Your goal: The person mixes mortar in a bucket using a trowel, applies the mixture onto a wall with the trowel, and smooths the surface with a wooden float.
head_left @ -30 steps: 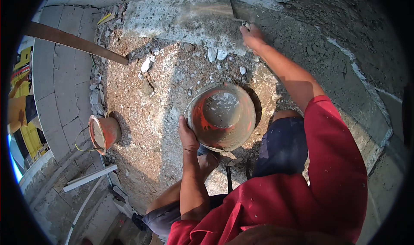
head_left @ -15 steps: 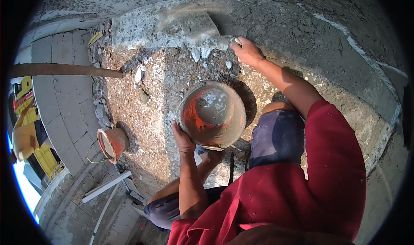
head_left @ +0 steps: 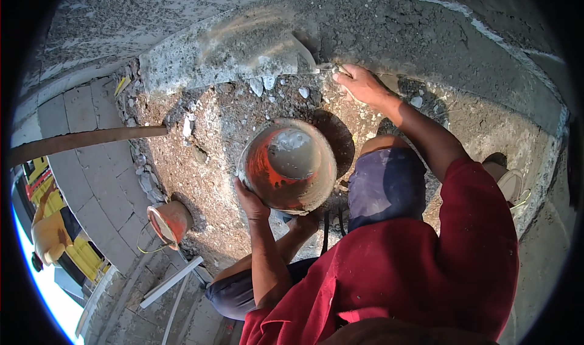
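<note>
Presently the right hand [head_left: 363,85] is stretched forward to the foot of the rough wall [head_left: 426,35], its fingers closed around the handle of a trowel [head_left: 304,53]. The trowel's blade lies flat against the wet grey plaster band [head_left: 219,56] along the wall's base, just left of the hand. The left hand [head_left: 250,200] is curled against the lower left rim of a round pan [head_left: 286,165] and grips it from below, holding it up over the person's knees, well below the trowel and between the two arms.

The pan is orange inside, heavily smeared, and carries a shallow patch of pale grey mortar [head_left: 292,147] toward its far side; the rest of its bowl shows only a thin coating. Small lumps of fallen mortar [head_left: 267,83] lie on the earth [head_left: 213,138] just beneath the plaster band, between the pan and the wall.

Further left, a second orange bucket [head_left: 169,222] with a wire handle is tipped on its side at the edge of the paving slabs [head_left: 91,169], well apart from both hands; its contents cannot be made out. A long wooden pole [head_left: 91,139] runs across the slabs toward the earth patch. White laths [head_left: 173,281] lie at the lower left.
</note>
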The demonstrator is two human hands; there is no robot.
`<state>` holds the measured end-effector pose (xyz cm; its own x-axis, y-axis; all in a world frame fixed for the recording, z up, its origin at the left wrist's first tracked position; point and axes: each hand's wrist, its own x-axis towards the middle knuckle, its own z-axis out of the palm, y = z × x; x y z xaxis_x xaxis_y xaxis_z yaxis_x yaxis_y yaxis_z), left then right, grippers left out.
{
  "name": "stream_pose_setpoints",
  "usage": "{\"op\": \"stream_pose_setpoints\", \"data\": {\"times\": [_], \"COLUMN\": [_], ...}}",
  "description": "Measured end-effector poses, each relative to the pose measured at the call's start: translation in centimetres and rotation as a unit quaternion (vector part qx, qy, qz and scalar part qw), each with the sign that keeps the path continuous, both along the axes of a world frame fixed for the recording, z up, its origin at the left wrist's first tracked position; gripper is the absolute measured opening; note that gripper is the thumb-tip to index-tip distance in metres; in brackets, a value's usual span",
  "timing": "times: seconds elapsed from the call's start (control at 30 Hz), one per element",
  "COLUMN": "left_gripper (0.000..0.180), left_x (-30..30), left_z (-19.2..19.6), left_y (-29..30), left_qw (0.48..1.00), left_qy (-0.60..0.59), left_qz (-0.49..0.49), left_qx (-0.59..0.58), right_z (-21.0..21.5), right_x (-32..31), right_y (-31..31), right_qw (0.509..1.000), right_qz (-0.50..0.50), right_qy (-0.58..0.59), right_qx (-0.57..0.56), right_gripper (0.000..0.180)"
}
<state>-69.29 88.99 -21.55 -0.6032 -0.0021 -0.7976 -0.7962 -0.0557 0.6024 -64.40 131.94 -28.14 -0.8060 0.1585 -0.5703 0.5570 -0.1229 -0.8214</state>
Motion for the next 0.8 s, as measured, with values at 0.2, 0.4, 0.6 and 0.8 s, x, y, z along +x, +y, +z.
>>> {"op": "stream_pose_setpoints", "data": {"times": [0.2, 0.4, 0.6, 0.8], "left_gripper": [0.079, 0.075, 0.072, 0.072], "left_x": [-0.6, -0.7, -0.8, -1.3], "left_z": [1.3, 1.1, 2.1, 0.9], "left_y": [-1.5, 3.2, 0.9, 0.3], "left_qw": [1.0, 1.0, 0.999, 0.997], "left_qy": [0.009, 0.008, 0.026, 0.043], "left_qz": [-0.01, -0.019, -0.023, -0.048], "left_qx": [0.007, -0.008, 0.022, 0.031], "right_z": [3.9, -2.9, -0.2, 3.1], "right_x": [0.4, -11.7, -8.1, -1.8], "right_y": [-1.1, 0.6, 3.7, 1.4], "right_qw": [0.982, 0.997, 0.979, 0.945], "right_qz": [-0.15, -0.032, -0.168, -0.3], "right_qy": [-0.025, -0.006, -0.07, -0.006], "right_qx": [0.111, 0.073, 0.095, 0.128], "right_gripper": [0.038, 0.047, 0.041, 0.046]}}
